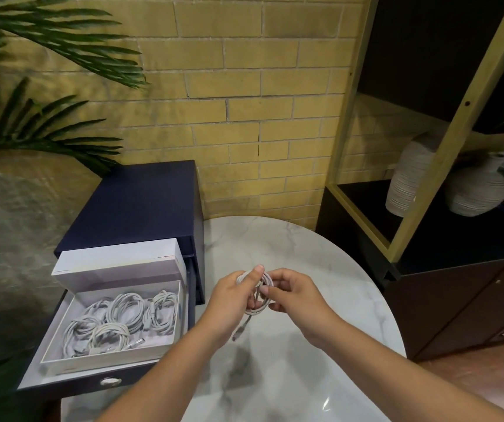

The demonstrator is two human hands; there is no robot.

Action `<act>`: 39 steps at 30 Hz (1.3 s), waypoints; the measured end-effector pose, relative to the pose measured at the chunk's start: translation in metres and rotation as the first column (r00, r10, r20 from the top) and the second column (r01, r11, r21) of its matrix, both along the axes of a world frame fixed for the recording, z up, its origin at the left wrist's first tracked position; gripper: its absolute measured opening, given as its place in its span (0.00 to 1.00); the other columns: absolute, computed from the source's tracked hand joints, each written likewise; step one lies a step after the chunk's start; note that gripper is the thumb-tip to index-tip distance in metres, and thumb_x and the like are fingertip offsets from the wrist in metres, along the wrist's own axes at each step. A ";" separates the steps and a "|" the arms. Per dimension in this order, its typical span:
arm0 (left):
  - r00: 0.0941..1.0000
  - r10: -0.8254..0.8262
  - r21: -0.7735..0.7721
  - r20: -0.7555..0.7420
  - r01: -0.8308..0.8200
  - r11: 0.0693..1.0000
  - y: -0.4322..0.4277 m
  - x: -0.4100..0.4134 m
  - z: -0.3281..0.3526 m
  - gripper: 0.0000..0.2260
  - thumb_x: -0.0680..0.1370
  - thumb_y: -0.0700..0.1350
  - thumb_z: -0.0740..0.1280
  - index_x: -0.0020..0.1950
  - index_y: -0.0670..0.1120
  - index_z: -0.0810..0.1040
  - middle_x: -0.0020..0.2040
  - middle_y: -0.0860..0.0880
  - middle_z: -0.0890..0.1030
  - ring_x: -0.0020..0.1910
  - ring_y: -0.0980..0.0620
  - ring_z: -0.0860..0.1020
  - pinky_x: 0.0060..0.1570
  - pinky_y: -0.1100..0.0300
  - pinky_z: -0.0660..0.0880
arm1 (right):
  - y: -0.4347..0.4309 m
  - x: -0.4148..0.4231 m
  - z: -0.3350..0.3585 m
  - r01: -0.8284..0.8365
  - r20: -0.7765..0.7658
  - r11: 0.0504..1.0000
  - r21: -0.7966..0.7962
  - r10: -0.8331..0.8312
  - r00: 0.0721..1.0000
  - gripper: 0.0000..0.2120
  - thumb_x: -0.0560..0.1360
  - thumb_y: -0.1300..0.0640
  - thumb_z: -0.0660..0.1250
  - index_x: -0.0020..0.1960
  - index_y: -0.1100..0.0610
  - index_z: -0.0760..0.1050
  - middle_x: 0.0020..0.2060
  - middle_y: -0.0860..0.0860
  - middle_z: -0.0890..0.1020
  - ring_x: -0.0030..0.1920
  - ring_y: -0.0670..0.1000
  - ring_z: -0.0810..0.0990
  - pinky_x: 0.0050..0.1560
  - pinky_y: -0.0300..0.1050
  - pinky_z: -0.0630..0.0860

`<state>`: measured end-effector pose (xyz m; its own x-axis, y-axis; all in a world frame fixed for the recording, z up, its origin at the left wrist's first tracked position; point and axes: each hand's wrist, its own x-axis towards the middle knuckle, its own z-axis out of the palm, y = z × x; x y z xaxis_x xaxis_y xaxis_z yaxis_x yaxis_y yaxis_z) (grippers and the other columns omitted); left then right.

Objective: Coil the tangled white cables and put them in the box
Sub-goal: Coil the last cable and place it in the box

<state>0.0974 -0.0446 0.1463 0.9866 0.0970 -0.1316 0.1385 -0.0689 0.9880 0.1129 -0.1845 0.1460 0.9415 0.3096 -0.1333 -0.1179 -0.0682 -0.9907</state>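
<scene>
Holding a small coil of white cable (267, 281) between both hands, a person stands at the round marble table (290, 245). The left grip (232, 295) is closed around the coil's left side, with the thumb laid over the top of the loops. The right grip (293, 295) pinches the coil's right side, thumb pressed on the strands and fingers curled behind. The coil sits above the table without touching it, and one plug end (240, 330) dangles free below the left palm.

To the left of the hands, a dark blue cabinet (141, 202) stands beside the table with its drawer (71, 382) pulled out. A white box (101, 362) rests in the drawer, and its lid (116, 263) is propped at the far edge. Several coiled cables (126, 309) already lie inside the box, packed close together. The held coil is well apart from the box, off to its right.

Behind all this is a yellow brick wall (244, 86). Palm fronds (46, 35) hang in from the left. On the right, a dark shelf unit (366, 193) holds two ribbed pale vases (409, 178).
</scene>
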 end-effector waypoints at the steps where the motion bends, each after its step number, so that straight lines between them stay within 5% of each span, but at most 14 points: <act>1: 1.000 0.003 0.033 0.007 -0.003 0.999 0.000 0.000 -0.002 0.19 0.78 0.56 0.64 0.43 0.39 0.79 0.28 0.51 0.73 0.28 0.55 0.71 0.35 0.61 0.71 | 0.000 0.000 0.001 -0.005 -0.029 0.999 0.033 0.006 1.000 0.04 0.76 0.63 0.67 0.51 0.58 0.79 0.39 0.53 0.83 0.42 0.50 0.81 0.43 0.41 0.75; 7: 0.988 -0.015 0.315 0.152 -0.034 0.949 0.011 -0.002 -0.011 0.20 0.77 0.59 0.63 0.39 0.43 0.73 0.34 0.46 0.75 0.29 0.53 0.71 0.28 0.61 0.68 | -0.005 0.002 0.012 -0.100 -0.226 0.967 0.233 0.154 0.962 0.07 0.78 0.64 0.64 0.55 0.60 0.74 0.39 0.55 0.81 0.42 0.52 0.81 0.51 0.48 0.78; 14: 0.985 -0.029 0.231 0.169 -0.011 0.973 0.005 -0.007 -0.012 0.15 0.80 0.53 0.62 0.42 0.42 0.72 0.31 0.46 0.77 0.26 0.54 0.74 0.23 0.60 0.70 | -0.008 0.006 0.013 -0.076 -0.298 0.932 0.355 0.190 0.936 0.17 0.78 0.67 0.62 0.65 0.57 0.68 0.45 0.57 0.80 0.44 0.56 0.80 0.60 0.53 0.74; 17: 0.981 -0.004 0.283 0.194 -0.052 0.958 0.005 -0.008 -0.013 0.15 0.80 0.53 0.61 0.42 0.42 0.72 0.30 0.48 0.78 0.27 0.56 0.74 0.26 0.62 0.70 | -0.005 0.002 0.014 -0.098 -0.143 0.988 0.119 0.114 0.983 0.15 0.78 0.61 0.65 0.64 0.53 0.68 0.48 0.53 0.76 0.45 0.50 0.79 0.56 0.45 0.75; 20: 0.964 0.009 0.400 0.267 -0.119 0.909 0.007 -0.006 -0.015 0.16 0.80 0.55 0.60 0.42 0.44 0.72 0.30 0.48 0.79 0.27 0.57 0.73 0.29 0.64 0.68 | -0.004 -0.004 0.015 0.080 0.213 0.963 -0.257 -0.025 0.977 0.09 0.75 0.54 0.69 0.52 0.48 0.70 0.50 0.48 0.74 0.42 0.43 0.75 0.45 0.33 0.73; 22: 0.957 0.019 0.452 0.290 -0.154 0.878 0.007 -0.003 -0.016 0.15 0.80 0.54 0.60 0.41 0.45 0.71 0.30 0.49 0.78 0.27 0.57 0.73 0.28 0.65 0.66 | -0.004 -0.008 0.014 0.156 0.396 0.922 -0.353 -0.004 0.918 0.08 0.73 0.52 0.72 0.45 0.50 0.73 0.45 0.47 0.74 0.37 0.42 0.72 0.41 0.32 0.70; 27: 0.957 0.026 0.507 0.289 -0.176 0.844 0.004 -0.002 -0.018 0.14 0.80 0.56 0.59 0.42 0.47 0.71 0.31 0.49 0.78 0.34 0.50 0.79 0.33 0.56 0.73 | -0.004 -0.008 0.008 0.183 0.496 0.847 -0.499 0.106 0.862 0.08 0.70 0.53 0.74 0.40 0.51 0.75 0.39 0.46 0.75 0.35 0.43 0.72 0.39 0.31 0.68; 30: 0.951 -0.001 0.597 0.308 -0.193 0.778 0.004 -0.005 -0.018 0.15 0.80 0.59 0.57 0.42 0.48 0.69 0.32 0.51 0.77 0.33 0.50 0.76 0.33 0.54 0.70 | -0.001 -0.006 0.009 0.125 0.378 0.874 -0.470 0.071 0.923 0.07 0.72 0.57 0.73 0.39 0.53 0.75 0.36 0.48 0.77 0.34 0.44 0.75 0.40 0.37 0.75; 33: 0.893 -0.109 0.757 0.437 -0.300 0.581 0.009 -0.005 -0.018 0.18 0.80 0.60 0.52 0.42 0.47 0.68 0.32 0.50 0.75 0.34 0.49 0.74 0.34 0.55 0.67 | -0.002 -0.005 0.011 0.035 0.103 0.977 -0.211 -0.013 0.995 0.06 0.75 0.61 0.69 0.40 0.58 0.74 0.35 0.55 0.78 0.36 0.51 0.78 0.46 0.49 0.79; 36: 0.815 -0.232 0.821 0.531 -0.427 0.378 0.016 -0.001 -0.023 0.19 0.80 0.58 0.52 0.38 0.47 0.69 0.28 0.50 0.72 0.28 0.47 0.72 0.30 0.56 0.67 | -0.004 -0.005 0.012 0.002 -0.111 0.998 -0.065 -0.009 0.994 0.06 0.77 0.61 0.67 0.42 0.58 0.73 0.38 0.54 0.79 0.40 0.50 0.80 0.47 0.44 0.77; 39: 0.771 -0.315 0.831 0.553 -0.481 0.281 0.020 0.003 -0.028 0.17 0.79 0.56 0.55 0.36 0.47 0.69 0.27 0.52 0.73 0.29 0.47 0.72 0.29 0.57 0.69 | -0.001 -0.004 0.012 0.002 -0.322 0.998 0.065 0.019 0.946 0.08 0.79 0.61 0.64 0.41 0.59 0.72 0.36 0.54 0.79 0.38 0.50 0.80 0.44 0.41 0.78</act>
<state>0.0999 -0.0249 0.1179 0.7690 -0.1646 0.6177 -0.2721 -0.9587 0.0832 0.1086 -0.1854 0.1576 0.8488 0.3349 -0.4092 -0.4314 -0.0088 -0.9021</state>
